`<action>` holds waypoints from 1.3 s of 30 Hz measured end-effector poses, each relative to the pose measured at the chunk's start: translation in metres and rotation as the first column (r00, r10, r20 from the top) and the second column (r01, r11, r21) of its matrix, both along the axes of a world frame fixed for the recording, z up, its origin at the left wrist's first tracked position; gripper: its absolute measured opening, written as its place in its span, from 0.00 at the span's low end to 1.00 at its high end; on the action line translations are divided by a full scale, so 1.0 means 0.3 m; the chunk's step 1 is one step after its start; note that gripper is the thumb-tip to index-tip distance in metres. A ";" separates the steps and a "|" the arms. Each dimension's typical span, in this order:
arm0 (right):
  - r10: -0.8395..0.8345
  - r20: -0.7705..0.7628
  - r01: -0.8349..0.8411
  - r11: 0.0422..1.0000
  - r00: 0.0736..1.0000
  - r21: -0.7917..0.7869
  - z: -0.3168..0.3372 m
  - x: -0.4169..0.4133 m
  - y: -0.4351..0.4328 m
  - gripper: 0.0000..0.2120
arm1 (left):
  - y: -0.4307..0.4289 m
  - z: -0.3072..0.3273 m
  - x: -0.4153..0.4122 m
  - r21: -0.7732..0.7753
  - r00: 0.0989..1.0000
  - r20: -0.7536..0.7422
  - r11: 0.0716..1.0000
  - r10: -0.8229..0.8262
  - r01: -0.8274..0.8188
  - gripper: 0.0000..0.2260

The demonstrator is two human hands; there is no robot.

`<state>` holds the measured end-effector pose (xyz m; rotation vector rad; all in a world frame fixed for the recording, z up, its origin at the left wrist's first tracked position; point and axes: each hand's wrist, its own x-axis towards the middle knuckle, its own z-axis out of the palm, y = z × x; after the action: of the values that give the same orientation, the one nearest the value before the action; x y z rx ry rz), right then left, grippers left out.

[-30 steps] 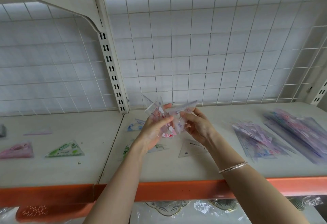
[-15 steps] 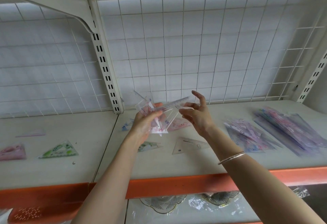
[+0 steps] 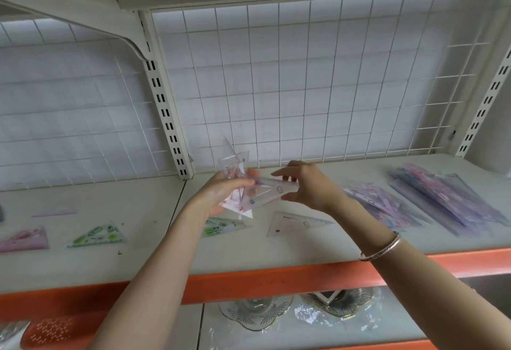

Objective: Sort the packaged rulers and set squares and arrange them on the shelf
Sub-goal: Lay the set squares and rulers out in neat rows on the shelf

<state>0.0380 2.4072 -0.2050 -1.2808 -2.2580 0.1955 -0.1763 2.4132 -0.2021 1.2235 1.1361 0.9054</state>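
My left hand (image 3: 221,192) grips a bunch of clear set squares with pink print (image 3: 235,181) above the white shelf (image 3: 276,252). My right hand (image 3: 307,186) pinches the right end of a clear ruler-like piece (image 3: 272,192) that sticks out of the bunch. Below the hands lie a clear set square (image 3: 296,223) and a green-printed one (image 3: 221,228). Another green set square (image 3: 98,236), a pink one (image 3: 23,239) and a pale pink ruler (image 3: 55,212) lie on the left shelf section. Two piles of purple packaged rulers (image 3: 378,203) (image 3: 448,197) lie at the right.
A white wire grid (image 3: 304,86) backs the shelf, with slotted uprights (image 3: 166,106) between sections. The front edge is an orange rail (image 3: 276,280). Below it stand wrapped glass dishes (image 3: 257,313) and an orange perforated item (image 3: 52,330).
The view has swung left and tilted up a little. My hands have held the bunch above the shelf throughout; my right hand has reached in and taken one piece by its right end.
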 end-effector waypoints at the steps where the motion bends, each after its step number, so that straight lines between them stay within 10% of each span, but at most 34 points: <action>1: 0.013 0.038 -0.013 1.000 0.999 0.002 0.002 0.001 -0.012 0.20 | -0.003 -0.005 0.004 -0.006 1.000 0.007 1.000 -0.015 0.015 0.07; 18: -0.060 0.297 0.184 0.894 0.953 -0.409 0.012 0.055 -0.070 0.17 | -0.063 -0.008 0.055 0.029 0.977 -0.091 0.981 0.195 -0.193 0.07; 27: -0.055 0.357 0.207 0.892 0.933 -0.402 0.019 0.042 -0.081 0.19 | -0.095 0.006 0.052 -0.130 0.973 0.136 0.977 0.185 -0.168 0.11; 35: -0.181 -0.385 -0.044 0.860 0.905 -0.508 0.008 -0.084 -0.112 0.09 | -0.096 -0.002 0.079 -0.139 0.880 0.434 0.979 0.193 -0.146 0.09; 39: -0.240 -0.489 -0.078 0.835 0.839 -0.545 -0.008 -0.110 -0.118 0.04 | -0.098 -0.002 0.088 -0.156 0.850 0.462 0.966 0.255 -0.205 0.08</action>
<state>0.0051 2.3719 -0.2075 -1.3661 -1.6857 1.1026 -0.1498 2.3839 -0.2027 0.7241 0.9188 1.2369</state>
